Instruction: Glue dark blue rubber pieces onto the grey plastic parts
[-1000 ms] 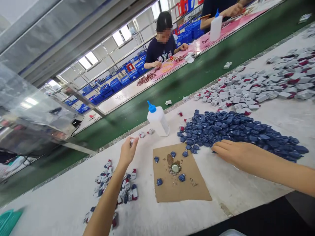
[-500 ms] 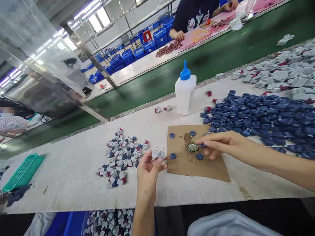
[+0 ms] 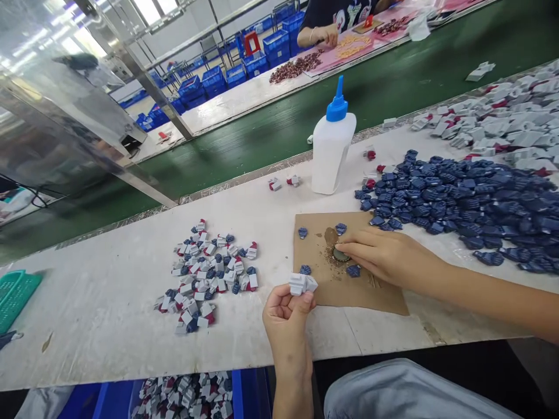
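Head view: my left hand [image 3: 286, 319] pinches a grey piece [image 3: 300, 283] between thumb and fingers, by the left edge of the card [image 3: 349, 295]. To its right, my right hand [image 3: 386, 256] reaches over the card, fingertips drawn together at the cap [image 3: 341, 256]; whether they grip anything, I cannot tell. I judge the step in hand to be this touch at the cap; the next move would call for a steady left pinch and a careful right lift, clear of the loose blue bits [image 3: 305, 269]. Left of my pinch lies the mixed pile [image 3: 213, 265]; beyond both hands, the blue heap [image 3: 458, 195] and bottle [image 3: 331, 152].
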{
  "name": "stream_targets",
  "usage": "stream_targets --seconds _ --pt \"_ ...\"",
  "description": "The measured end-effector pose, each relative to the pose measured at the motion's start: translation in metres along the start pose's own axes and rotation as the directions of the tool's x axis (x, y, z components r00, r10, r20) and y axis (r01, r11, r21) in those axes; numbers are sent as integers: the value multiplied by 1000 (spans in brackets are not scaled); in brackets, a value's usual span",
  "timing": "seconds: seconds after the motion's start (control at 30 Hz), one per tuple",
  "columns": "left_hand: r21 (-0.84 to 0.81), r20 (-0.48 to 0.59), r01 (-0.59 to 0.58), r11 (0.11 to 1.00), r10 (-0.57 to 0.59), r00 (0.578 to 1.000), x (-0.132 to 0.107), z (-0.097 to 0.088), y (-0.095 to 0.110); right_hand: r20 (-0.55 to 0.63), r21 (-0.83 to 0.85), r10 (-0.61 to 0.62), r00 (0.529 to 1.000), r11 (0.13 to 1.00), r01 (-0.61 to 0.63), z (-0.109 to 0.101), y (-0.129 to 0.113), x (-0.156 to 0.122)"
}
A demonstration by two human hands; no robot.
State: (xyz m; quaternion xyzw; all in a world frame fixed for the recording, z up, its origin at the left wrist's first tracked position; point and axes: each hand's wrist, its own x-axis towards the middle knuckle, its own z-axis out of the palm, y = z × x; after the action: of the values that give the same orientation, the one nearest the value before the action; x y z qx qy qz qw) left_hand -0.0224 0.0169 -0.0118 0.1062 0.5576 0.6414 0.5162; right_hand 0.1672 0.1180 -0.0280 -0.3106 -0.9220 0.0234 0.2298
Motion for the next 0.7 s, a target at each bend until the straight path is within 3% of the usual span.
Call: stream_targets --seconds 0.07,0.13,0.23,0.3,0.5,0.57,0.7 --pt "4 10 -12 1000 12 1000 0 2 -1 32 58 2 999 998 -4 -3 -2 5" --pt "13 19 -2 1000 2 1000 0 3 -2 53 250 92 994 963 -102 -10 -9 11" --pt "39 36 17 999 -19 999 -1 3 -3 116 551 309 944 770 -320 -28 -27 21" --pt "54 63 17 998 -21 998 -2 4 -4 168 642 384 908 656 -397 -39 -39 27" --pt "31 123 -9 999 5 992 -6 7 -2 266 719 367 891 540 -437 -48 -53 30" --pt "42 140 -23 999 17 990 -9 8 -1 287 722 342 895 536 -437 -49 -50 30" --pt "123 228 -78 989 48 972 -12 7 1 369 698 173 913 596 -396 -56 -43 33"
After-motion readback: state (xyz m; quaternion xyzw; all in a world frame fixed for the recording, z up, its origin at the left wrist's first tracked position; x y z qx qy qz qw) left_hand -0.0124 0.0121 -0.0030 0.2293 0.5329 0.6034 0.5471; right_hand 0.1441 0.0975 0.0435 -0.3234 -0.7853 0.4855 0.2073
